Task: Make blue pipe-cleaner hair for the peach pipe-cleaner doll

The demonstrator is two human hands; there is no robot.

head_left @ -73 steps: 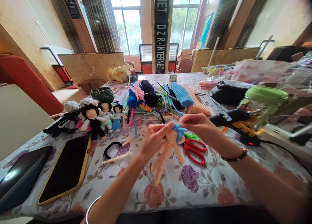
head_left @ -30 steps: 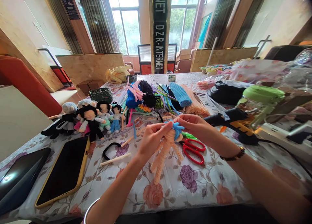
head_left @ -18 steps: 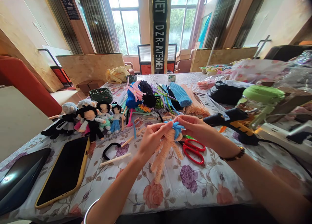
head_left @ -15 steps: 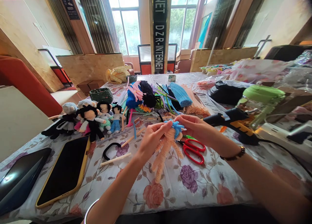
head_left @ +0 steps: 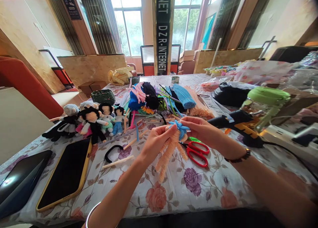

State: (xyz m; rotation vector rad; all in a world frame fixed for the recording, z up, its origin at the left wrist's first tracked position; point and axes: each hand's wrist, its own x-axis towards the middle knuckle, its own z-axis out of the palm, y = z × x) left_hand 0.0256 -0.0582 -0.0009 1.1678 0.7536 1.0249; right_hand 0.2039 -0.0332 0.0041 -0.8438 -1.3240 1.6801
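A peach pipe-cleaner doll (head_left: 169, 152) with blue hair (head_left: 181, 128) hangs head-up over the floral tablecloth (head_left: 188, 188). My left hand (head_left: 155, 143) is closed round its upper body. My right hand (head_left: 202, 130) pinches the blue hair at the doll's head from the right. Red scissors (head_left: 198, 153) lie on the cloth just below my right hand. A black glue gun (head_left: 236, 123) lies behind my right wrist.
Several finished dolls (head_left: 91, 120) lie at the left, with a yellow-cased phone (head_left: 66, 173) and a dark tablet (head_left: 17, 183) nearer me. A heap of coloured pipe cleaners (head_left: 159, 99) lies further back. A green-lidded jar (head_left: 267, 104), a power strip (head_left: 285, 138) and bags crowd the right.
Both hands have stayed on the doll, working the blue hair at its head. The doll has shifted slightly and its legs swing a little; nothing else on the table has moved.
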